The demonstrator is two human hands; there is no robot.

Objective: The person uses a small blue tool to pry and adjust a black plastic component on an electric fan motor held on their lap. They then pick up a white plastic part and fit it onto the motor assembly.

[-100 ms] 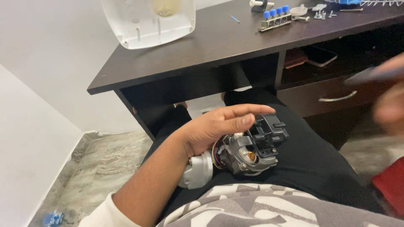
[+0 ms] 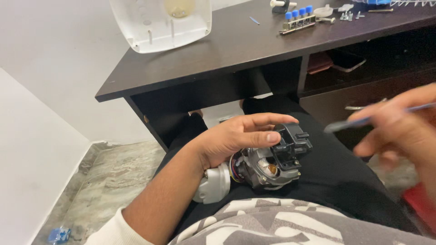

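**A:** Your left hand is curled over the grey metal motor assembly with the black plastic block on top, thumb pressing that block. It lies on your lap, on the black trousers, not on the dark wooden desk.

**B:** And the right?

**A:** Your right hand is closed around a thin dark-tipped tool with a blue shaft, blurred, well apart from the motor.

**B:** The risk?

**A:** I'd judge the motor could roll off your thigh: soft support, a one-handed hold. The tip might also slip into the coloured wires beside the white plastic end piece.
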